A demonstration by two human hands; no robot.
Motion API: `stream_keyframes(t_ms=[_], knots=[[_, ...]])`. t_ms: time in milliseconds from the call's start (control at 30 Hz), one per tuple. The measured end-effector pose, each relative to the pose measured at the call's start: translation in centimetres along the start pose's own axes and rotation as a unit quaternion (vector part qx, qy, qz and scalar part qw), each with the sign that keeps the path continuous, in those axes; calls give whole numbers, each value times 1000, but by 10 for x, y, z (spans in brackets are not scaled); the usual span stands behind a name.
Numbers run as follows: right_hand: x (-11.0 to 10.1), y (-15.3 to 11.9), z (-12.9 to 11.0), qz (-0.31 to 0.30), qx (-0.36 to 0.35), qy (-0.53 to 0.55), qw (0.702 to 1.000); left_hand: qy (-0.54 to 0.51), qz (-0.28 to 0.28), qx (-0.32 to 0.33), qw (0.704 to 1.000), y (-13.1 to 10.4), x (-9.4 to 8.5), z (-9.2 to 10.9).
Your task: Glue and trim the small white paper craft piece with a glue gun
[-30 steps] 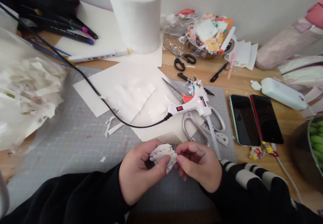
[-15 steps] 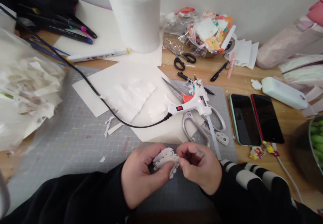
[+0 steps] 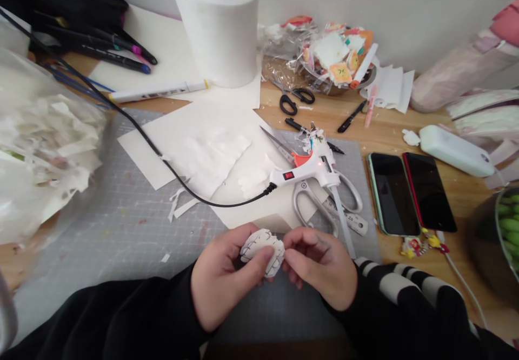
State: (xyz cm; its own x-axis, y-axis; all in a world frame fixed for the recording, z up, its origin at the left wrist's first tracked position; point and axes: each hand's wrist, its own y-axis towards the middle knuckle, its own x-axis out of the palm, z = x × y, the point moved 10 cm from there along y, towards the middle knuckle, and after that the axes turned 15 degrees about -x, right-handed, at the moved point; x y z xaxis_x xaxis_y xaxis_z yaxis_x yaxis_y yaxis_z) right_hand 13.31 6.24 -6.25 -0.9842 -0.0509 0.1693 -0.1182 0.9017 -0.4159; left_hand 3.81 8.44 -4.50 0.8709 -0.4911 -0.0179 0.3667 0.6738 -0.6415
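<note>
Black sleeves fill the bottom of the view, the right one banded with white stripes, and right between them the left hand (image 3: 221, 281) and right hand (image 3: 320, 268) meet over a small white paper cutout (image 3: 263, 249) with scalloped edges and dark line marks; left thumb and fingers are pinched on its near side, right fingertips closed on its far edge, so it is held just above the grey cutting mat (image 3: 121, 225). On that gridded mat, speckled with paint and paper slivers, white paper sheets (image 3: 203, 144) lie overlapping. Just beyond the hands, a white glue gun (image 3: 312, 168) rests on the sheets with its black cord (image 3: 133, 127) snaking off to the upper left, and it lies across large scissors (image 3: 324, 198) with grey handles. Off to the right, on bare wooden table (image 3: 466, 187), two phones (image 3: 411, 192) sit side by side, screens dark, with a white oblong device (image 3: 454, 149) behind them. At left, a clear bag of paper scraps (image 3: 44, 149) bulges, blurred. Further back, small black scissors (image 3: 295, 99), a white marker (image 3: 158, 90) and dark pens (image 3: 105, 49). Against the pale wall stand a big paper roll (image 3: 221, 25) and a heap of crumpled plastic and colourful cuttings (image 3: 328, 54).
</note>
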Motion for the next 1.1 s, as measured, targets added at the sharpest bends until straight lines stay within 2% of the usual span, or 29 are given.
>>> stream_keyframes(t_ms=[133,267,467,633,867,1100], knots=[[-1,1,-1,-5,-12,-11,1000,45,1,31,998,-2,4,5],[2,0,-2,-23,-23,-12,999,74,-3,22,997,-4,7,5],[4,0,-1,-35,-20,-5,999,75,-9,19,997,-4,7,7],[8,0,-5,-48,-40,-5,998,73,6,-9,997,-5,5,4],[10,-2,-5,-42,-19,11,999,74,7,11,997,-5,5,5],[9,-3,0,-53,-14,-19,998,93,8,21,995,-4,6,4]])
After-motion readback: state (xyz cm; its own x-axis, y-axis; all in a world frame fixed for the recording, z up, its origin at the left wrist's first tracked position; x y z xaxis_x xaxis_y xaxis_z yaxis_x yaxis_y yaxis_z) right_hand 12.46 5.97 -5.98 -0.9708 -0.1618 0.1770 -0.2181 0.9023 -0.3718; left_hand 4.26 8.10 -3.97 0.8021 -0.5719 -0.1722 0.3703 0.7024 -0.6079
